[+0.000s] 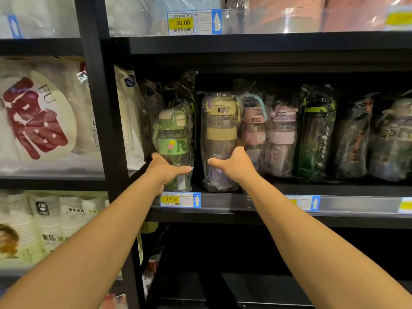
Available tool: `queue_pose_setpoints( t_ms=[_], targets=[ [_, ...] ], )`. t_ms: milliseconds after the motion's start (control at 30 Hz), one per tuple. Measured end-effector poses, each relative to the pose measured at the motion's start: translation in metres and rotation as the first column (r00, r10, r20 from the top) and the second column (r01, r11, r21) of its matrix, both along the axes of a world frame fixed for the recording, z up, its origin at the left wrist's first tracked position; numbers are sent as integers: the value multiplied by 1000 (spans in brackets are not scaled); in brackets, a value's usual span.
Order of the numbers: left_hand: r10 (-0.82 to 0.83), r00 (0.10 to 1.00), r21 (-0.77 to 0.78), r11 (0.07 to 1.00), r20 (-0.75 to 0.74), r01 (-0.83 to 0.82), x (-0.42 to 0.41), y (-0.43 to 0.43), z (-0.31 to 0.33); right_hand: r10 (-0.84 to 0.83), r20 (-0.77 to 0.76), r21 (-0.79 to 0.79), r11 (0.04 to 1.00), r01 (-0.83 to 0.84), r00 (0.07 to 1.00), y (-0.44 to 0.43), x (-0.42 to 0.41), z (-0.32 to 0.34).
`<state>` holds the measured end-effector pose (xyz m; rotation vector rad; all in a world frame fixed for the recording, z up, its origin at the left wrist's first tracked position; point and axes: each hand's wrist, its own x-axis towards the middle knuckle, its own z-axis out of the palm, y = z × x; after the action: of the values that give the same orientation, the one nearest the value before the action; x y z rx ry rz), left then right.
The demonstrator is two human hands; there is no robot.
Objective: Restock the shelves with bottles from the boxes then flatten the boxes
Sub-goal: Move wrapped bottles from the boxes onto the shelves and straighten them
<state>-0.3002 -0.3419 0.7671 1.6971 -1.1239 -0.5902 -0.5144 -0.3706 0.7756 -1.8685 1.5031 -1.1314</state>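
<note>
1. Left forearm (95, 237) and right forearm (312, 241) are stretching from the near edge up toward the middle shelf (356, 205).
2. The left hand (166, 170) is wrapping around the lower body of a green bottle (172, 134), with the thumb lying across the front. That bottle is standing upright in clear wrap at the left end of the row, just beside a pack of paper cups (131, 121).
3. The right hand (234, 166) is clasping a yellow-lidded bottle (220, 130) low down. Its thumb is crossing the front and its fingers are hiding behind the bottle. This bottle is also standing upright, just right of the green one.
4. Both grips are sitting low, probably to steady the bases while the bottles are being squared to the shelf's near edge, above the 17.00 price tag (180, 199).
5. Farther right, a pink bottle (254, 128), a lilac bottle (284, 130) and a dark green bottle (316, 134) are filling out the row.
6. No boxes are showing, so restocking seems to be underway and flattening is likely still ahead.
</note>
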Motion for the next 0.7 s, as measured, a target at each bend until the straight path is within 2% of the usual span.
queue_pose_setpoints(
  t_ms=[167, 300, 467, 533, 633, 700],
  targets=[
    [39, 998, 38, 998, 58, -41, -3, 16, 8, -24, -85, 30, 999, 27, 996, 16, -3, 5],
    [39, 991, -4, 999, 126, -39, -3, 30, 12, -60, -145, -34, 998, 55, 988, 32, -7, 6],
    [-4, 957, 8, 1000, 291, 2, -12, 62, 20, -93, -355, -112, 992, 56, 930, 60, -11, 2],
    [-44, 921, 20, 999, 387, 39, -18, 82, 24, -139, -461, -164, 984, 69, 877, 75, -11, -1],
    [-109, 810, 49, 994, 577, 99, -24, 118, 28, -200, -573, -233, 969, 76, 795, 101, -7, -7],
    [-128, 768, 36, 990, 627, 136, -21, 145, 28, -227, -615, -265, 962, 73, 755, 122, -2, -10]
  ],
)
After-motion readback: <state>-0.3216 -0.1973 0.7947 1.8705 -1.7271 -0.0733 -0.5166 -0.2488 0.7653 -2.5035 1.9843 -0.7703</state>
